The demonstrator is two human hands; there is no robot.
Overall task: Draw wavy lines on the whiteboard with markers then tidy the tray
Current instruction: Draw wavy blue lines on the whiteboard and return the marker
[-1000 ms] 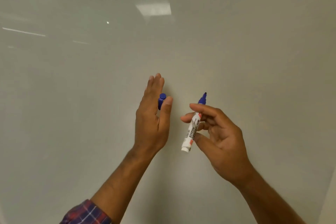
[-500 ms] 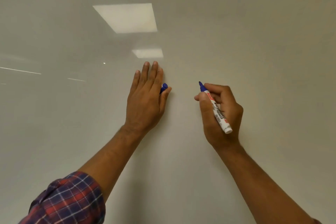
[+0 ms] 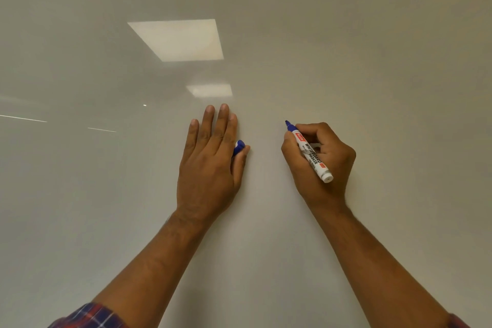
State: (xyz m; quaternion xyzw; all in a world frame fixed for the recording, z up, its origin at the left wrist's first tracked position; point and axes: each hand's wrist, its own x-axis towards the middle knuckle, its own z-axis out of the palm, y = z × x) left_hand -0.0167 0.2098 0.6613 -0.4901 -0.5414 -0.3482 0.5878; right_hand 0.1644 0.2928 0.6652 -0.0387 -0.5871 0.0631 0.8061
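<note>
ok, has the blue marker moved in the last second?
Yes. The marker swung: tail from down-left to down-right, tip now angled up-left at the whiteboard, right of the left hand pinching the cap. The right hand grips it.

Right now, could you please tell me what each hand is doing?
Left hand: flat, thumb pinches blue cap.
Right hand: grips the marker.
</note>
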